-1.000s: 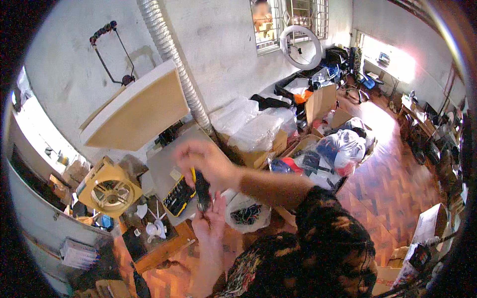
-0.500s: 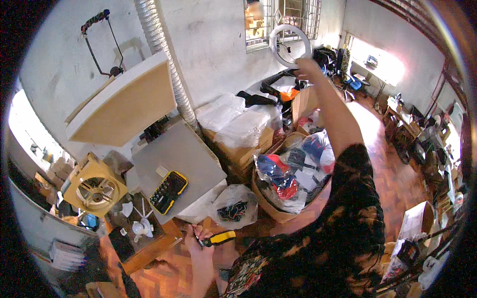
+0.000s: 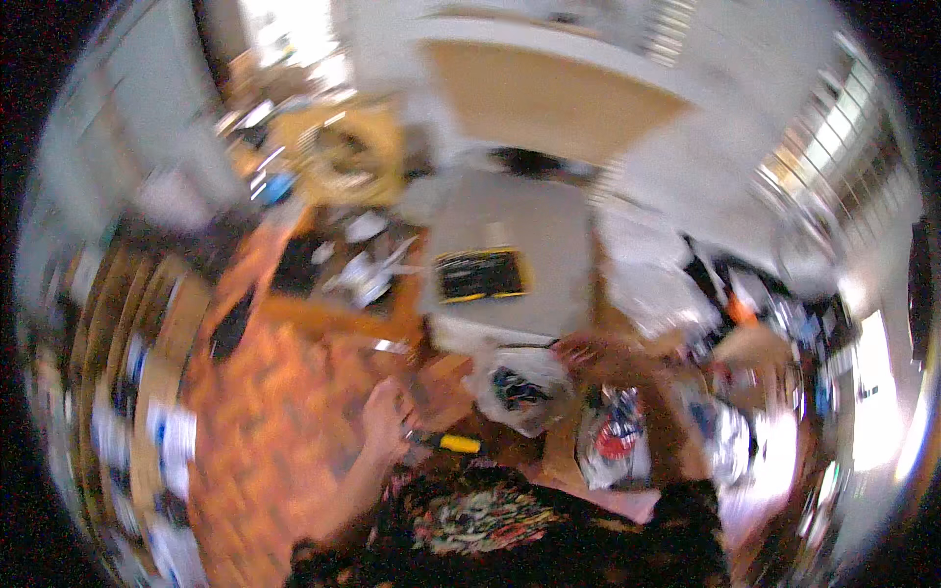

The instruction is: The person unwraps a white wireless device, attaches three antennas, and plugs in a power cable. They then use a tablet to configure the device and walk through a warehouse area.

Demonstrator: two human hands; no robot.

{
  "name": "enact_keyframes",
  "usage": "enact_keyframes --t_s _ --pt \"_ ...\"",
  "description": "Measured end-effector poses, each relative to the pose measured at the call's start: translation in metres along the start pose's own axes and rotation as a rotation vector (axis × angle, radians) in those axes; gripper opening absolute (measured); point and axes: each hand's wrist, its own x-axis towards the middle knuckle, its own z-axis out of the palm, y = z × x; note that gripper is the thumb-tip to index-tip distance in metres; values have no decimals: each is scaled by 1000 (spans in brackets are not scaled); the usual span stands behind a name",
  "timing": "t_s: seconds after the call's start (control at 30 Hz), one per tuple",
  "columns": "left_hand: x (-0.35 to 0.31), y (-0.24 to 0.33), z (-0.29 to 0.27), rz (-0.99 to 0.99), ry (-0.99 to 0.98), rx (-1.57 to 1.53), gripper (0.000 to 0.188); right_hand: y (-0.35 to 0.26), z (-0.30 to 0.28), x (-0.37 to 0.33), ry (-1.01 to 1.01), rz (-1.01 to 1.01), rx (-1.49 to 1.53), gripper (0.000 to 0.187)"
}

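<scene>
My left hand (image 3: 391, 410) is closed, gripping a screwdriver (image 3: 459, 444) near its metal end; the yellow-and-black handle points right. My right hand (image 3: 586, 349), smeared by motion, reaches over the right front side of the grey-topped table (image 3: 559, 230), near a clear plastic bag of dark items (image 3: 520, 388). I cannot make out its fingers or anything in them. On the tabletop lies an open black tool case with a yellow rim (image 3: 482, 274). A blurred ring light (image 3: 806, 240) stands at the right, apart from both hands.
A large tan panel (image 3: 549, 98) sits above the table's back. To the left are a yellow boxy fan (image 3: 343, 152) and a low wooden table (image 3: 338, 316) with white parts on it. Plastic-wrapped goods (image 3: 616, 441) fill a box at right. Cardboard pieces (image 3: 167, 343) line the far left.
My view has swung left, toward the table. My right hand has let go of the ring light and come down beside the table. The left hand still holds the screwdriver.
</scene>
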Motion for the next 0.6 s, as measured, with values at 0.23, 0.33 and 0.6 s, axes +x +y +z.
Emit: enact_keyframes --t_s 0.23,0.33,0.6 --pt "-34 56 -28 467 136 72 27 -100 279 133 23 -614 27 81" --pt "-54 92 -90 374 165 -338 25 -127 338 174 40 -603 125 72" --pt "-161 170 -333 664 346 -453 19 -229 567 255 -399 -531 243 40"
